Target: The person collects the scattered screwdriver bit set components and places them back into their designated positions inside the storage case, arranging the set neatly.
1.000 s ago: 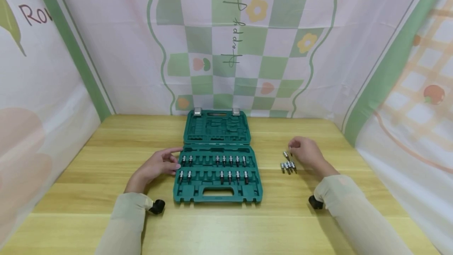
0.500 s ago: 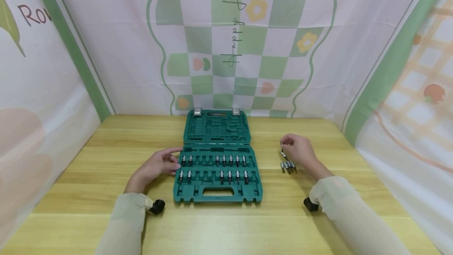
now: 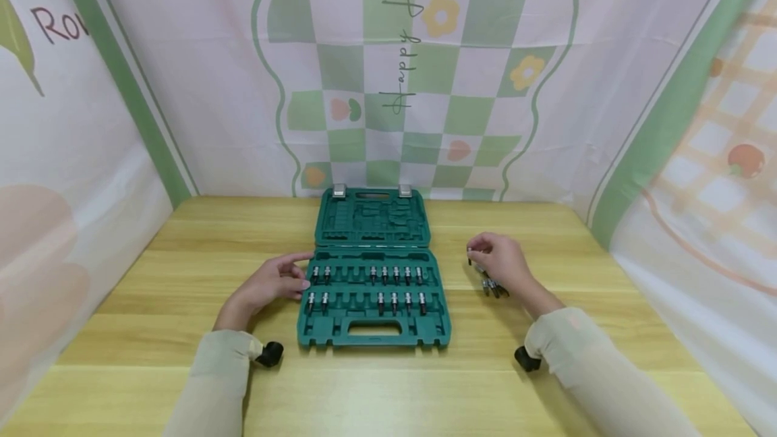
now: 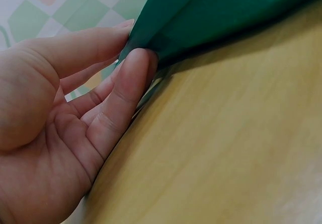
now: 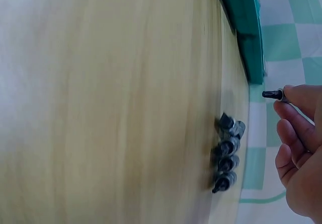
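My right hand (image 3: 502, 261) pinches a small bit socket (image 5: 274, 94) between thumb and index finger, above the table. Its black tip points away from the fingers, and its chrome part is mostly covered. More bit sockets (image 5: 227, 162) stand in a short row on the table beneath this hand. My left hand (image 3: 270, 283) rests against the left side of a green case (image 3: 373, 329), its fingertips touching the edge. The case lies open, with several bit sockets (image 3: 394, 302) seated in two rows and bare slots among them.
The raised lid (image 3: 373, 218) with two metal latches leans toward the back, near a patterned cloth (image 3: 413, 73). Wooden table top (image 3: 376, 390) stretches around the case. Cloth walls stand at both sides.
My right hand has moved left toward the case, carrying the pinched bit socket away from the loose ones. The left hand and case have stayed put.
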The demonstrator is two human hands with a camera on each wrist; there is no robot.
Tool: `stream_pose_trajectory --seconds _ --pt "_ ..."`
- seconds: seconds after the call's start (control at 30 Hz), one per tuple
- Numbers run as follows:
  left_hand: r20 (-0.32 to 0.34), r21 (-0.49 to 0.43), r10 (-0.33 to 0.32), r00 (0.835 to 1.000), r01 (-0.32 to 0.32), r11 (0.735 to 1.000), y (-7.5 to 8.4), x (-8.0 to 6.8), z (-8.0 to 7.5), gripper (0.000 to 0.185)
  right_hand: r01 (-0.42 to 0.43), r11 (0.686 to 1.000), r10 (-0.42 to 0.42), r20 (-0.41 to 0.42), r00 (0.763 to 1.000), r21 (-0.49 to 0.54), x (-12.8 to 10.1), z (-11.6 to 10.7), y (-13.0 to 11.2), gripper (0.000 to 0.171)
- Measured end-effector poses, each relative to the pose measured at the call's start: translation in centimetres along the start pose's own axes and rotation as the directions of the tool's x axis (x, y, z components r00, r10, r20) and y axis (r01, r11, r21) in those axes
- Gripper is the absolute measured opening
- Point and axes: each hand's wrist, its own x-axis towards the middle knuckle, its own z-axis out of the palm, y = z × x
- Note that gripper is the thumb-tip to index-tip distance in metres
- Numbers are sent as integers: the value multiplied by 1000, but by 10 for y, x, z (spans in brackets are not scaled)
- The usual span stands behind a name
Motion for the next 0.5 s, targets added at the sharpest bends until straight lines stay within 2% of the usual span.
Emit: stream_pose_trajectory --seconds 0.5 --pt "-8 5 -13 1000 13 1000 0 0 1 62 -3 996 4 -5 1000 93 -8 8 -12 13"
